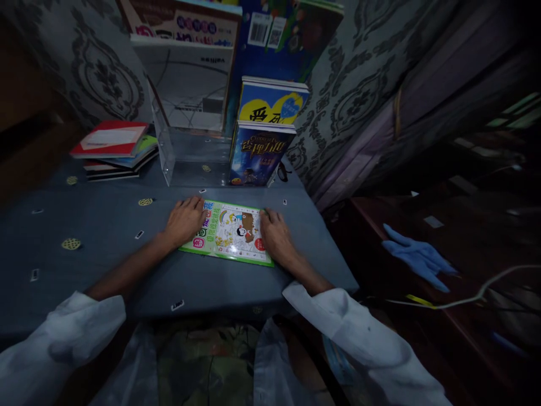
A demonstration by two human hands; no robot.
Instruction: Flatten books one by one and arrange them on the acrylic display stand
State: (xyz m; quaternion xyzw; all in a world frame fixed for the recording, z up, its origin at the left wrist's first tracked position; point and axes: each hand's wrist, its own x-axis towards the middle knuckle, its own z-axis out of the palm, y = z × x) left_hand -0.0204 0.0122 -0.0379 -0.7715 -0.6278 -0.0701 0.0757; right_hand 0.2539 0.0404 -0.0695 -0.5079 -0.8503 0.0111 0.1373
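Observation:
A thin picture book [239, 234] with a green border, Chinese lettering and cartoon drawings lies flat on the cloth-covered table [105, 265]. My left hand [186, 220] grips its left end, with the fingers reaching over the cover. Along the opposite edge my right hand [276, 237] is closed on the book, its fingers bent at the upper right corner. Both thumbs are hard to make out. Just behind the book stands a clear plastic book rack [169, 163].
In the rack are a grey-white booklet [190, 84], dark blue novels [260, 152] and a blue-yellow book [273, 104]. A stack of books [114, 141] lies left of it. Dark glasses [283, 172] rest beside it. Blue gloves [416, 254] and a cable [477, 296] are at right.

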